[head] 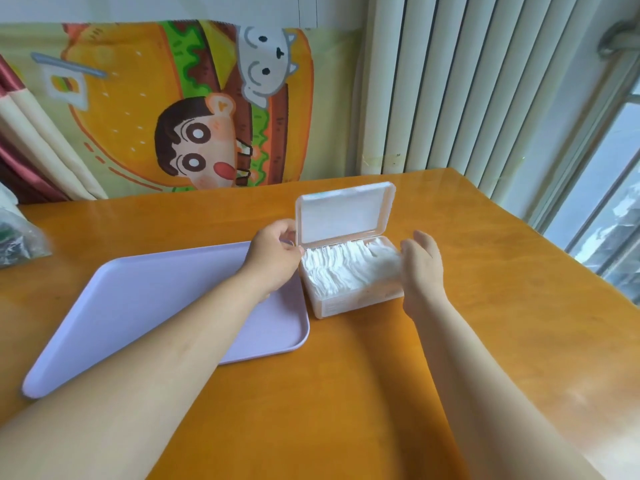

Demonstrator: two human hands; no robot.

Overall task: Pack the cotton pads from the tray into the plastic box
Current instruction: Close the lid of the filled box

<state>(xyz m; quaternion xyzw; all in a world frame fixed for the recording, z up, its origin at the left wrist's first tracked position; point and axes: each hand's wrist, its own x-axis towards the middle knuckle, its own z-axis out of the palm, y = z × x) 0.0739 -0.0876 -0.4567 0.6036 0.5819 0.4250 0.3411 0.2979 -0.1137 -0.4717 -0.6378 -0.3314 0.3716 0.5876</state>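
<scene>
**When the load is soft: an end-on grip**

Right of the tray (138, 306), the left hand (273, 254) curls its fingers at the rim of the plastic box (346, 303), grip unclear. Inside, cotton pads (343, 268), likely light and compressible, suit squeezing by both ends; the right hand (420, 265) presses straight fingers against one end.

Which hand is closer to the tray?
Left. The left hand is above the tray's far right corner. The right hand is at the right end of the box, away from the tray.

White cotton pads (341, 268) fill the clear plastic box (349, 299) (lid upright), just beside the lilac tray (145, 292).
</scene>
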